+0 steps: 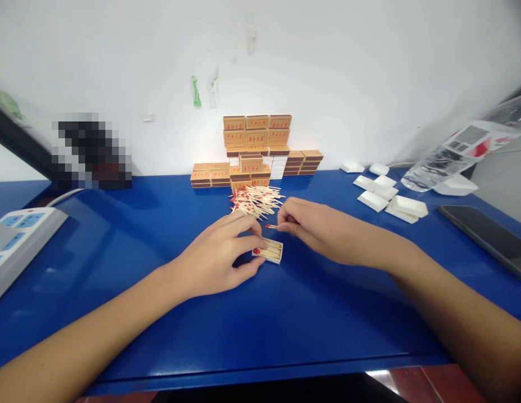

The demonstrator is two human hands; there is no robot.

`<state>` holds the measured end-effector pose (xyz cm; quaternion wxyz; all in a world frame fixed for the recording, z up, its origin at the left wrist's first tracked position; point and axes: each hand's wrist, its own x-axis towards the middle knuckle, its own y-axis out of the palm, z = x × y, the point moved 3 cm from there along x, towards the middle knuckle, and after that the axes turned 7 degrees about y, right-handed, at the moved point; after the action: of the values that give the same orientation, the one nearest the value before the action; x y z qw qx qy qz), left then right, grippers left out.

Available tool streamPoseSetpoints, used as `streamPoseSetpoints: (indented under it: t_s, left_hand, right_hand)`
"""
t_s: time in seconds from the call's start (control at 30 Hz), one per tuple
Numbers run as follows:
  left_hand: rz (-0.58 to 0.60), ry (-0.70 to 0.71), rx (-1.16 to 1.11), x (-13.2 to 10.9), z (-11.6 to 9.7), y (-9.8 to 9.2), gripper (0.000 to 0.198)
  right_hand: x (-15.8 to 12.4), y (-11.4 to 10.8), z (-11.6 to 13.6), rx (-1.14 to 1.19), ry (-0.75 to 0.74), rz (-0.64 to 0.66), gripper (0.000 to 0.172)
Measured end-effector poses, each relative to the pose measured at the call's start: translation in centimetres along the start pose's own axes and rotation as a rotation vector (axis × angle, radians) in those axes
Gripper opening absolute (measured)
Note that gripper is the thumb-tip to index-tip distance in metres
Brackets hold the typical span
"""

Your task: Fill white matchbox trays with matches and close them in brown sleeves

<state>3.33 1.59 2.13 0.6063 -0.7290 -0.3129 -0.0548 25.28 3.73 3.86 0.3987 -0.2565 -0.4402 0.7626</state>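
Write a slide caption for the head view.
On a blue table, the left hand steadies a match tray while the right hand pinches one match by the loose pile.

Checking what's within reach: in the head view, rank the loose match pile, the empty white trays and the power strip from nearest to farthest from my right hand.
1. The loose match pile, just beyond the right hand, slightly to its left.
2. The empty white trays, off to the right.
3. The power strip, far out on the left.

glossy blue table (117,268), wooden matches (258,201), cardboard matchboxes (257,137)
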Motion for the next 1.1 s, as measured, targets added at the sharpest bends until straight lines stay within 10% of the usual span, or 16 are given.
streamPoseSetpoints:
  t_s: [1.1]
  left_hand:
    - [0.006,-0.010,0.024,-0.10,0.22,0.03,0.013]
  right_hand:
    - [-0.11,0.58,0.29,0.029,0.039,0.090,0.028]
